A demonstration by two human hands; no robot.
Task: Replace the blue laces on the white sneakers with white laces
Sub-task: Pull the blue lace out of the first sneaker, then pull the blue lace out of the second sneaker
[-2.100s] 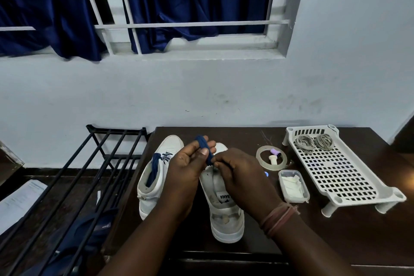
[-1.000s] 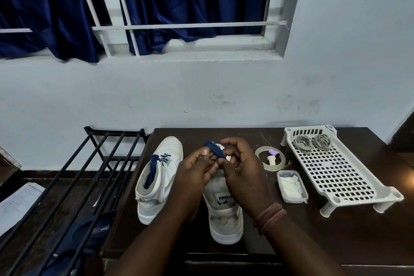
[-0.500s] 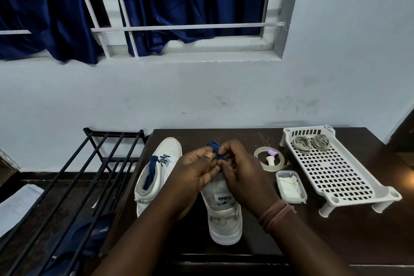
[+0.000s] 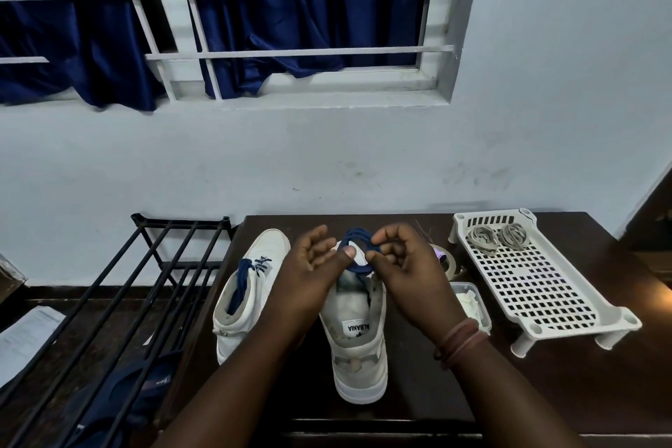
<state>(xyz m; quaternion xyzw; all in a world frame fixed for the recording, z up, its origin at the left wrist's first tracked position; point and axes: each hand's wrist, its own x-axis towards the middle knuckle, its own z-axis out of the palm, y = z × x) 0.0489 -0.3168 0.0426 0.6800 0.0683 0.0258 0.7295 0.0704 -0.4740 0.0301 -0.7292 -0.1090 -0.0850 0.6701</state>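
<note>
In the head view, the dark blue flat fabric lace (image 4: 358,252), gathered into a small round coil of several turns, is held up between the two hands just above the toe end of the right-hand white high-top sneaker (image 4: 358,345), the one whose eyelets look bare. The coil stands roughly upright and faces the camera, so it has no real long axis; its ring spans from one hand to the other. The left hand (image 4: 312,273) pins the coil's left edge with its thumb, its other fingers loosely spread and straight above. The right hand (image 4: 403,265) pinches the coil's right edge between thumb and curled fingers. Both hands are equally near, each touching the lace. The left-hand white high-top sneaker (image 4: 247,298) lies beside it on the dark brown wooden table (image 4: 545,385) with blue lace in its eyelets, so that shoe looks not yet done. Two pale coiled laces (image 4: 498,235) lie in the far end of the white perforated plastic tray (image 4: 538,287), well to the right of the fingers; the right hand is nearer. I judge the coil must be set down first.
</note>
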